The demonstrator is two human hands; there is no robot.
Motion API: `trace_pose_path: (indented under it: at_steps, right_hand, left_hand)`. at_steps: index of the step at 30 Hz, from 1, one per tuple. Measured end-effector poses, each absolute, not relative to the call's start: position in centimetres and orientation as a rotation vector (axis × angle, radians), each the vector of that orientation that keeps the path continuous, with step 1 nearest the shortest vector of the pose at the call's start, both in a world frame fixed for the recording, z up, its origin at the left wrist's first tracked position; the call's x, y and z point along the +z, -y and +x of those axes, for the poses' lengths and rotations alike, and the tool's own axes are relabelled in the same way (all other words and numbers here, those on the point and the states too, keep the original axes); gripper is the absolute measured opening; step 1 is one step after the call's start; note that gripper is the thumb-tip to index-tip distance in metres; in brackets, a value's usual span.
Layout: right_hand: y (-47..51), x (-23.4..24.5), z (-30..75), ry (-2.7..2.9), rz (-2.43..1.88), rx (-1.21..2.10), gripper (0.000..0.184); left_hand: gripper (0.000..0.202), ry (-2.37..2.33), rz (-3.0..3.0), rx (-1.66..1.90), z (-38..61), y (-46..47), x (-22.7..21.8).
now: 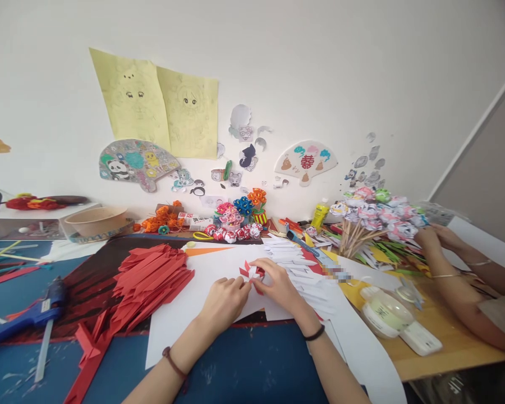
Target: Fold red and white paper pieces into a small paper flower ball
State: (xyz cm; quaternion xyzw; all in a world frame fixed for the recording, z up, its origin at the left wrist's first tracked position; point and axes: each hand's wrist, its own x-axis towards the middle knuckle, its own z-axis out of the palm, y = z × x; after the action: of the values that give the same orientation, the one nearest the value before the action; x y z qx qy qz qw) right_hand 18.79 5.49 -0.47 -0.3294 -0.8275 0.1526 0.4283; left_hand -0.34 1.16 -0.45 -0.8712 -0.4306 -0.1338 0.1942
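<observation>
Holding a red and white paper flower (256, 271) above white paper (172, 320), between the fingertips of both hands. Clamped at its top and right side by the bent fingers and thumb of the right hand (275, 285), with red tips sticking out to the left, clear of that grip. Met at its lower left edge by the gathered fingertips of the left hand (226, 300); cannot tell whether pinching a petal or only pressing.

Piled beyond the left wrist, folded red paper strips (151, 286); spread just right of the right hand, folded white paper strips (294, 266). Farther left, on the blue tabletop (252, 370), a blue glue gun (37, 314). To the right, a plastic bottle (387, 314) beside a white case (421, 338). Behind, paper flowers on sticks (368, 219), near a co-worker's hands (429, 240). Stuck on the wall (278, 56), two yellow drawings (189, 120).
</observation>
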Motion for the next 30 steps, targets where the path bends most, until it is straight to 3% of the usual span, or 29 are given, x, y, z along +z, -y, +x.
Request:
trace_pose_path:
  at_steps: [13, 23, 30]
  right_hand:
    - [-4.9, -0.6, 18.9, 2.15, -0.892, 0.292, 0.034]
    - [-5.8, -0.4, 19.2, 2.008, -0.938, 0.557, 0.05]
    - [-5.6, -0.1, 19.3, 2.07, -0.903, 0.586, 0.047]
  left_hand:
    - [0.019, 1.153, -2.475, -0.419, 0.0, -1.0, -0.4]
    - [0.021, 1.33, -2.43, -0.426, -0.5, -1.1, -0.2]
    - [0.023, 1.52, -2.416, -0.374, -1.3, -1.3, 0.4]
